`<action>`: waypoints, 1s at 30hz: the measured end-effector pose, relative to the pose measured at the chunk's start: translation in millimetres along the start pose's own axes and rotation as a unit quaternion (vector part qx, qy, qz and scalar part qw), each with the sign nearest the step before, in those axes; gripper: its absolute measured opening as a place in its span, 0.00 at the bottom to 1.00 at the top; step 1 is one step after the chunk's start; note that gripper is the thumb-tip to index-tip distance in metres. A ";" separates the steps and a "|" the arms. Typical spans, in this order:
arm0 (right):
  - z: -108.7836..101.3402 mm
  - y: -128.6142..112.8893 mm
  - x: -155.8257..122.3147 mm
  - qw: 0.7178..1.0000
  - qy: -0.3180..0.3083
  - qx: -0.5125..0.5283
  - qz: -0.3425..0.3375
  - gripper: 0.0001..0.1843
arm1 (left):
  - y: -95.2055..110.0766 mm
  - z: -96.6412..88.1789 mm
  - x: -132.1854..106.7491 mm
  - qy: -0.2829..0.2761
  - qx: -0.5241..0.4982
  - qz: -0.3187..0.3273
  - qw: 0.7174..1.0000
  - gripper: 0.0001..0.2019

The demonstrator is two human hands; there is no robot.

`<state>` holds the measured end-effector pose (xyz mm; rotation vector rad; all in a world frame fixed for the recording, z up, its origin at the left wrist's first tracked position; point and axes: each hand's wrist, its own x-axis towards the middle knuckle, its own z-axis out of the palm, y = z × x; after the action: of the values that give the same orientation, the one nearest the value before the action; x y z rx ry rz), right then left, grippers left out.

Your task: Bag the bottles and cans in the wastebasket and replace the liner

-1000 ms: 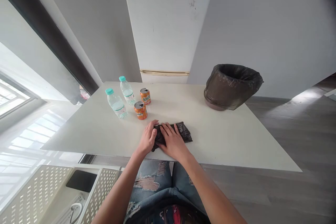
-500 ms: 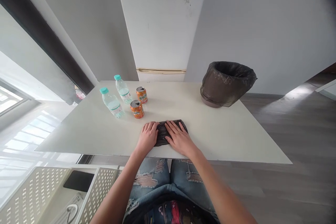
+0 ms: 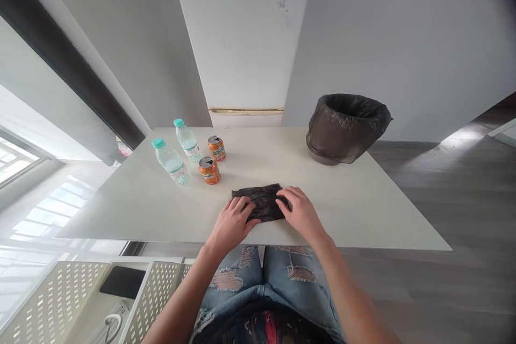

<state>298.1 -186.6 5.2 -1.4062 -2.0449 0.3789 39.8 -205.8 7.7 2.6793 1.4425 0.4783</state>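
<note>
A flattened black plastic bag [image 3: 264, 201] lies on the table near its front edge, between my two hands. On its left end rests my left hand [image 3: 233, 220], fingers slightly bent and thumb spread. My right hand [image 3: 301, 212] touches the bag's right end with curved fingers, thumb and forefinger apart. Beyond my left hand stand two orange soda cans, the nearer can [image 3: 209, 171] and the farther can [image 3: 216, 148], with their tops opened. To their left are two clear bottles with teal caps, a front bottle [image 3: 171, 162] and a back bottle [image 3: 187, 141], both upright.
A bin lined with a dark bag [image 3: 342, 134] stands at the white table's [image 3: 363, 209] back right. Behind the table is a white fridge [image 3: 242, 37]. At lower left, below table height, sits a perforated cream-coloured basket [image 3: 64, 290] beside a dark flat object [image 3: 123, 281].
My right hand has shifted right to the bag's right end, and its fingers have curved. My left hand has moved slightly inward and lower on the bag, uncovering its upper left corner.
</note>
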 end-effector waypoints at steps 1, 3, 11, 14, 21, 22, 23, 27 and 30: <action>-1.3 0.9 -1.3 0.999 -0.038 -0.006 -0.035 0.16 | -0.7 -0.1 -2.2 -0.016 -0.004 -0.004 1.000 0.19; -1.1 2.1 -8.2 0.992 -0.093 -0.031 -0.079 0.18 | -3.7 -0.2 -9.4 -0.037 -0.018 -0.004 0.999 0.26; -10.6 3.2 -75.5 0.964 -0.156 -0.093 -0.194 0.34 | 0.1 -7.2 -63.6 -0.064 -0.048 0.053 0.995 0.27; -13.1 1.8 -88.3 0.973 -0.107 -0.040 -0.201 0.20 | 1.7 -10.6 -72.4 -0.039 -0.100 0.049 0.993 0.20; 7.9 -6.6 -52.8 0.994 0.048 0.098 0.013 0.11 | -14.6 -6.0 -29.2 0.034 -0.185 -0.138 0.972 0.11; 11.5 -6.9 -43.6 0.993 0.061 0.099 0.031 0.11 | -17.3 -3.1 -22.2 0.038 -0.170 -0.152 0.973 0.11; 14.8 -6.5 -34.7 0.992 0.070 0.091 0.044 0.10 | -19.2 -0.1 -16.6 0.041 -0.145 -0.157 0.976 0.10; 26.3 -2.6 -8.2 0.995 0.061 0.028 0.076 0.10 | -14.7 7.8 -10.9 0.055 -0.012 -0.137 0.989 0.12; 32.9 -3.1 0.5 0.996 0.022 -0.008 0.082 0.11 | -1.2 7.3 -15.7 0.071 0.022 -0.090 0.993 0.17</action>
<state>274.9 -183.8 -18.1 -1.5830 -1.9075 0.3960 33.0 -217.4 -3.2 2.5605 1.7319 0.6411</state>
